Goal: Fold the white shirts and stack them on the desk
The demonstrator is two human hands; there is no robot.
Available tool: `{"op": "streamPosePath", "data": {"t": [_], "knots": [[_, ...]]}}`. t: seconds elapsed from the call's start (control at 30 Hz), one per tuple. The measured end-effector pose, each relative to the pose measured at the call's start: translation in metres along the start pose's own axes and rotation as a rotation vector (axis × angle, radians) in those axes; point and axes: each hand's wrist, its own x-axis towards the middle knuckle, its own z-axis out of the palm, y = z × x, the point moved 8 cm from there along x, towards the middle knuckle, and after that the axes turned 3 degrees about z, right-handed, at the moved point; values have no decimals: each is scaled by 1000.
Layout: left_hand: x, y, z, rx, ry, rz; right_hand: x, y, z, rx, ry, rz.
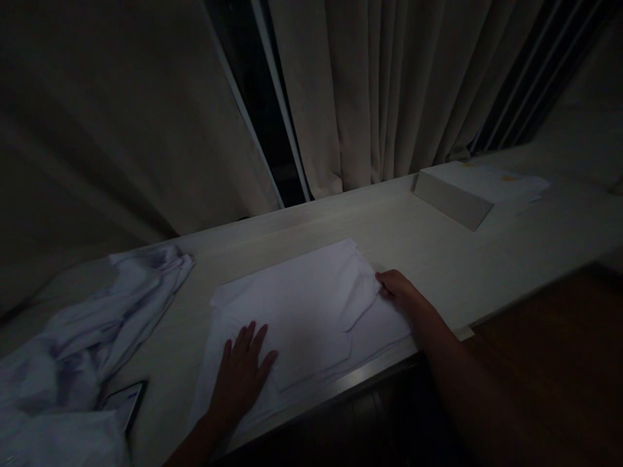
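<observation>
We press our left hand (242, 370) flat, fingers spread, on the white garment (302, 311) at table centre, our right hand (396, 287) pinching its three o'clock edge, crumpled clothes (92, 324) and a phone (124, 402) at nine o'clock, a box (452, 198) at two.

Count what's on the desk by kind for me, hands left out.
White garments: 2, one laid flat under the left hand with the right hand at its edge, one crumpled heap
Phones: 1
White boxes: 1
Paper sheets: 1, possibly more, too dim to tell
Total: 5
</observation>
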Motion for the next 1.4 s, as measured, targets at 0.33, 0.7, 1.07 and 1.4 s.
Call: {"op": "streamPosePath", "data": {"t": [0.33, 0.7, 1.07, 1.4], "knots": [[1, 0, -1, -1, 12, 0, -1, -23, -33, -406, 394, -277], [1, 0, -2, -15, 8, -3, 3, -20, -1, -552, 240, -233], [1, 1, -5, -14, 23, -2, -7, -32, -11, -599, 348, -357], [1, 2, -3, -6, -2, -9, -30, -33, 34, -872, 187, -732]]}}
